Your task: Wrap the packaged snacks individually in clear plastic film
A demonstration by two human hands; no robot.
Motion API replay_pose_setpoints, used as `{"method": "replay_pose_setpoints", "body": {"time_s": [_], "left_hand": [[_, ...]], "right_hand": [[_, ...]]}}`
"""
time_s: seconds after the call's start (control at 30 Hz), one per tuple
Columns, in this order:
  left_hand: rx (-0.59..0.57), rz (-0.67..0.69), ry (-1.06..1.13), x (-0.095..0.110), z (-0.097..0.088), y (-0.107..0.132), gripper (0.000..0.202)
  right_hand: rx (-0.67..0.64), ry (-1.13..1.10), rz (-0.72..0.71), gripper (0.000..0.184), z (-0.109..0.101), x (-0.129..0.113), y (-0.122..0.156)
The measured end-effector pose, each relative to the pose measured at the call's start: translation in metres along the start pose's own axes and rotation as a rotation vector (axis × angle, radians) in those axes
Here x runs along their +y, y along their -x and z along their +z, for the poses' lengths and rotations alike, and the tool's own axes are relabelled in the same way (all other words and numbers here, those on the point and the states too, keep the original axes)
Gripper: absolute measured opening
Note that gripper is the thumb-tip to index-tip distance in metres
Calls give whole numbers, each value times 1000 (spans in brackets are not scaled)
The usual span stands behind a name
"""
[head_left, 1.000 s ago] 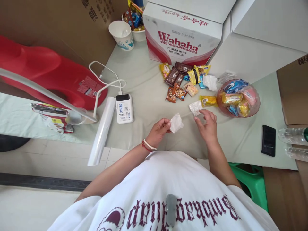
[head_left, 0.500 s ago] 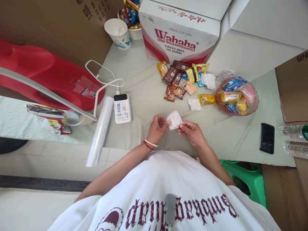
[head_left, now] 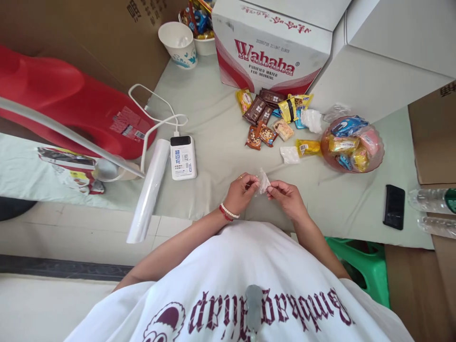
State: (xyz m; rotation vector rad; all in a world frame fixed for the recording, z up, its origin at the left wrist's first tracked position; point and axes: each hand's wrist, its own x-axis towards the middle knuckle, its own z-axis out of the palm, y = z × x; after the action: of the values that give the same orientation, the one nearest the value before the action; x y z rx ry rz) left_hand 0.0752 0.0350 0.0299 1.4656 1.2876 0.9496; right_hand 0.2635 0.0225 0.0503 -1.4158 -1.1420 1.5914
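Note:
Between my two hands is a small piece of whitish, translucent plastic film (head_left: 263, 181), now folded to a narrow, pointed shape. My left hand (head_left: 242, 191), with a white and a red bracelet at the wrist, pinches its left side. The fingers of my right hand (head_left: 285, 195) pinch its lower right edge. Beyond my hands a white folded film packet (head_left: 289, 155) lies against a yellow wrapped snack (head_left: 308, 147). Farther back sits a pile of wrapped snacks (head_left: 263, 111), with a crumpled white film piece (head_left: 311, 120) at its right.
A pink bowl (head_left: 326, 159) of snacks stands right, near a black phone (head_left: 394, 207) and plastic bottles (head_left: 432, 198). At left are a power bank (head_left: 183, 159), a film roll (head_left: 148, 192) and a red jug (head_left: 74, 104). Behind stand a paper cup (head_left: 178, 45) and Wahaha box (head_left: 270, 52).
The film piece has gone from spread flat to folded and narrow. My left hand has moved slightly right and closed in on it, nearer my right hand. The view has shifted a little.

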Motion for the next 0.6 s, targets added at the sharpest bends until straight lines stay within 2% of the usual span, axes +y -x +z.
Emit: {"method": "replay_pose_setpoints", "body": {"time_s": [0.07, 0.2, 0.27, 0.33, 0.43, 0.5, 0.6], "left_hand": [[8, -39, 56, 2, 1, 2, 20], [9, -146, 200, 7, 3, 1, 23], [5, -188, 258, 8, 3, 1, 22], [27, -163, 236, 9, 2, 2, 20], [56, -48, 117, 12, 1, 5, 16], [52, 7, 84, 14, 1, 6, 15], [96, -46, 173, 12, -1, 5, 17]], "right_hand": [[1, 62, -52, 32, 0, 1, 2], [0, 318, -273, 26, 4, -3, 8], [-12, 388, -333, 24, 6, -4, 10], [-15, 347, -268, 27, 7, -5, 11], [19, 187, -85, 35, 9, -5, 7], [37, 97, -39, 36, 10, -4, 2], [60, -6, -14, 34, 8, -3, -5]]}}
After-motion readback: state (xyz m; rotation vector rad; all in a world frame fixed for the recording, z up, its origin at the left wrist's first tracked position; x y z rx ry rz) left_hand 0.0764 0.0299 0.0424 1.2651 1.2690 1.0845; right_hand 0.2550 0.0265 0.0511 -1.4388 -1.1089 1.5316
